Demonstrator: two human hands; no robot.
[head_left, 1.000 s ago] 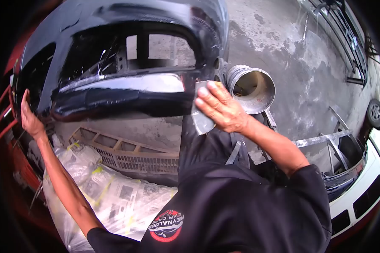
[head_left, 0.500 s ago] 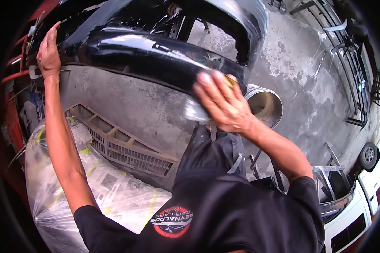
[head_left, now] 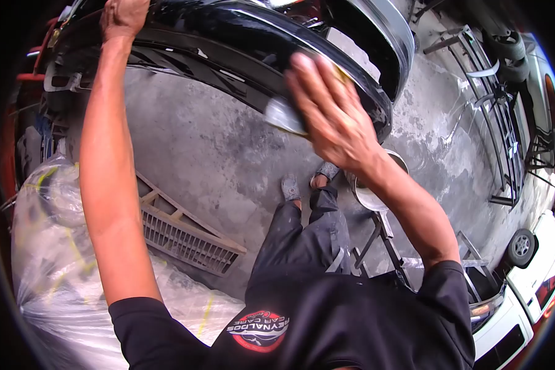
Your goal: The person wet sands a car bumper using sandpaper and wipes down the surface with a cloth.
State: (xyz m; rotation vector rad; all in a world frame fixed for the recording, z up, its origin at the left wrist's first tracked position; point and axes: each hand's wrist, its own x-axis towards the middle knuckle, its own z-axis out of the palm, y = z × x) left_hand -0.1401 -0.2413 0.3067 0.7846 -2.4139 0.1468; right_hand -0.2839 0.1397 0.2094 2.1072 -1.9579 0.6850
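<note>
A glossy black car bumper (head_left: 228, 32) spans the top of the head view, its hollow underside facing me. My left hand (head_left: 124, 20) grips its edge at the upper left; the fingertips are partly cut off by the frame. Against the bumper's right half lies my right hand (head_left: 334, 114), fingers straight and close together. Under that palm is a thin pale sheet (head_left: 282, 116) with a yellowish edge, poking out on both sides of the hand. Whether it is sandpaper or a cloth I cannot tell.
A round bucket (head_left: 371, 196) stands on the concrete floor beside my feet. A slatted grille (head_left: 188, 237) lies at left, near a plastic-wrapped form (head_left: 55, 246). Metal racks (head_left: 499, 135) stand at right, with a white vehicle (head_left: 536, 271) at the lower right.
The bumper has tilted, showing more of its underside. My left hand has moved up and right with its edge. My right hand and the sheet have shifted slightly up.
</note>
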